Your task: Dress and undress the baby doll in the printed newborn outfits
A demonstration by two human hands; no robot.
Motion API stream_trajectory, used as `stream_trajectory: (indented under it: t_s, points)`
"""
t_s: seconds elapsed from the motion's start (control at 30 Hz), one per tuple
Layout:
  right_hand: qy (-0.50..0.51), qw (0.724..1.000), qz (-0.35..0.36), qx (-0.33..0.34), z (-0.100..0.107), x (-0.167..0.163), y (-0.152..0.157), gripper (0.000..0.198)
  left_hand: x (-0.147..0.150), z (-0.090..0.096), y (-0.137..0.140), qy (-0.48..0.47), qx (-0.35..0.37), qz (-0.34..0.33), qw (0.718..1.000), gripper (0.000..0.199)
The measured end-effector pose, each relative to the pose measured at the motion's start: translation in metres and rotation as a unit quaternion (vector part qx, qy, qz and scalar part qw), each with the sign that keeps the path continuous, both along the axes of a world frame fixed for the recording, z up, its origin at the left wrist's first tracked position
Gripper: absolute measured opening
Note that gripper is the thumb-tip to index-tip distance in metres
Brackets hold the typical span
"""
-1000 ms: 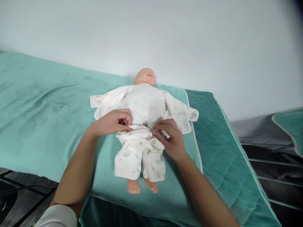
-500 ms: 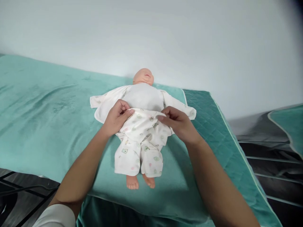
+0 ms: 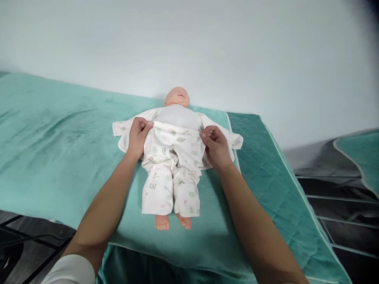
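A baby doll [image 3: 177,97] lies on its back, head at the far side and bare feet towards me. White printed pants [image 3: 170,157] cover its legs and reach up over its belly. My left hand [image 3: 139,136] pinches the waistband at its left corner, and my right hand [image 3: 216,144] grips the right corner, so the band is stretched between them. Beneath the doll a white printed jacket [image 3: 235,141] is spread, its front apart and sleeves out to both sides. A plain pale cloth or body surface shows over the chest; I cannot tell which.
The doll rests on a green blanket [image 3: 74,157] over a bed. A darker quilted cover [image 3: 266,169] shows at the right, against a pale wall [image 3: 189,43]. Another green-covered bed [image 3: 359,157] and metal slats [image 3: 343,199] are further right. Black bars [image 3: 29,236] stand at the lower left.
Both hands have drawn the waistband upward over the doll's belly, towards its chest. The pants now lie straighter and the feet have shifted slightly away from me.
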State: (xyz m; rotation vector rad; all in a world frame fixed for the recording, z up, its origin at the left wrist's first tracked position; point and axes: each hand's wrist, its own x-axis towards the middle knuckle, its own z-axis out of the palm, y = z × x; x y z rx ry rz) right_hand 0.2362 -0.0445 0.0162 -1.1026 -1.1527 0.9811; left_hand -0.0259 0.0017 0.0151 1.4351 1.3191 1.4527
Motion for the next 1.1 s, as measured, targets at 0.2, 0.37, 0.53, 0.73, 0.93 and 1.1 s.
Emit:
stream_trajectory:
  t_s: [0.2,0.37,0.53,0.73,0.93,1.1]
  points:
    - [-0.064,0.996,-0.066,-0.01,-0.012,-0.008,0.005,0.038,0.0,-0.004,-0.005,0.031,-0.034,-0.082,0.996,0.023]
    - [-0.134,0.991,0.002,-0.026,-0.017,0.011,-0.005,0.032,-0.015,-0.002,-0.01,0.076,-0.088,-0.182,0.976,0.025]
    - [-0.15,0.979,0.104,-0.09,-0.014,0.028,-0.012,0.039,-0.027,0.007,-0.01,0.136,-0.138,-0.229,0.954,0.02]
    - [-0.207,0.974,0.029,-0.083,-0.025,0.025,-0.002,0.029,-0.027,0.013,-0.014,0.095,-0.186,-0.251,0.945,0.018]
    - [-0.112,0.984,0.066,-0.121,-0.024,0.022,-0.005,0.045,-0.029,0.004,-0.013,-0.088,-0.255,-0.288,0.919,0.021]
    - [-0.001,0.986,0.097,-0.136,-0.023,0.023,-0.011,0.044,-0.033,0.004,-0.011,-0.105,-0.281,-0.323,0.897,0.034]
